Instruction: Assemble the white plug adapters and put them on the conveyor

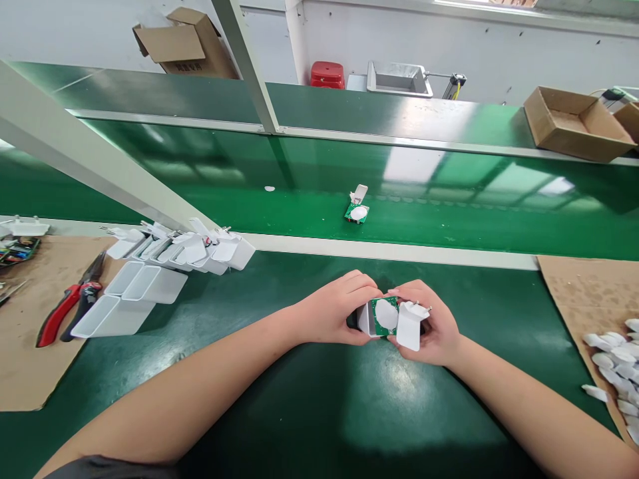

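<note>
Both hands meet over the green bench in front of me. My left hand (333, 310) is closed around a white plastic charger housing (364, 320) with a green circuit board (387, 317) and a white round pad set in it. My right hand (432, 327) grips the white plug cover (410, 325) with metal pins, tilted up beside the board. A similar board with its cover (357, 206) lies alone on the green conveyor belt beyond.
A row of white housings and plug parts (164, 266) lies at left, next to red-handled pliers (70, 303) on brown cardboard. Small white pieces (616, 362) are piled on cardboard at right. Cardboard boxes (574, 123) stand on the far side of the belt (299, 199).
</note>
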A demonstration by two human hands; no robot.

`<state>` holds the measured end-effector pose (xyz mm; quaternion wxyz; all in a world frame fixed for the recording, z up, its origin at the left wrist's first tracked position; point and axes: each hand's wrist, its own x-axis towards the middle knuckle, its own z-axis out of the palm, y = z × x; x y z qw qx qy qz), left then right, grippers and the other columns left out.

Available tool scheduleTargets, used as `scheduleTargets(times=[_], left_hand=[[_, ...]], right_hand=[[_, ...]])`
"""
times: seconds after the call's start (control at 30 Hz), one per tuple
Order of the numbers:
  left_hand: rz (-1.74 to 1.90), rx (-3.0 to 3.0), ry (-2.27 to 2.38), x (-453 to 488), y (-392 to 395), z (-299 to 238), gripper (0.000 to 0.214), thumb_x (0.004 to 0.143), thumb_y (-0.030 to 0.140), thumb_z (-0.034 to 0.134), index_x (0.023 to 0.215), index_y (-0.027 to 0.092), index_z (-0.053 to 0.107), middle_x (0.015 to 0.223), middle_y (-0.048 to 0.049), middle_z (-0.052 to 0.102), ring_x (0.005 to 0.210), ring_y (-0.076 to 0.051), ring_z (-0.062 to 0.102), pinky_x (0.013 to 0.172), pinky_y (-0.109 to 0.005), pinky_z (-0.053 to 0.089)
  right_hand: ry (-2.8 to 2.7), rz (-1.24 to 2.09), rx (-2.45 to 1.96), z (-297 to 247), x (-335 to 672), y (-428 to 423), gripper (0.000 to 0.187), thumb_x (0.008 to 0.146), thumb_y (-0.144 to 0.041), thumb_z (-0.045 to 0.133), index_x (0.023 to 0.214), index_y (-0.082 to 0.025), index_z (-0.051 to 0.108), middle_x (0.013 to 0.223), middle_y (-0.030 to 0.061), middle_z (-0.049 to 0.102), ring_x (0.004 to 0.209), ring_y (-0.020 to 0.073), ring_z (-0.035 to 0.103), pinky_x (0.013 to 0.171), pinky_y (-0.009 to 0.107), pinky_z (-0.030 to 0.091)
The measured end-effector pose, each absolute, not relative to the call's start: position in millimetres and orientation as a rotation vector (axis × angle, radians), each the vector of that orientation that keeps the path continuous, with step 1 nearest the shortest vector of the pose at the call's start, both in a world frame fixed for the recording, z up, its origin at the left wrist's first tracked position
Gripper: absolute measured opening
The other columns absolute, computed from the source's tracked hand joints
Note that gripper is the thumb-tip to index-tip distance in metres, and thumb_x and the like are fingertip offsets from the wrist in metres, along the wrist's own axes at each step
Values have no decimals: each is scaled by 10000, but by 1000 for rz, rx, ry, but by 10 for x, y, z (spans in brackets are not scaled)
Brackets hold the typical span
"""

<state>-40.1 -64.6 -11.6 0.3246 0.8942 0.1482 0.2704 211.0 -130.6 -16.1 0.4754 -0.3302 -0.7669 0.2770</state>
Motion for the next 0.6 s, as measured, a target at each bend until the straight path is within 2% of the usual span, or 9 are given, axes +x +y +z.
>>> scheduleTargets(times=[0.4, 0.6], left_hand=[[674, 2302, 389, -394, -648, -93, 547, 864, 293, 813, 1361, 187, 611, 1207, -130, 714, 1084, -288, 660, 945, -435, 574], [628, 2292, 400, -393, -641, -111, 593, 889, 374, 827, 1404, 197, 593, 1223, -131, 723, 1091, -292, 670, 956, -441, 567]], right_hand=[[-1890, 742, -781, -188, 2130, -1303, 793, 746, -144, 809, 1496, -265, 584, 1127, 93, 715, 932, 267, 689, 760, 420, 625], [-1891, 749, -836, -183, 2126, -1313, 742, 746, -126, 789, 1449, -280, 610, 1087, 81, 710, 909, 267, 687, 731, 412, 611]])
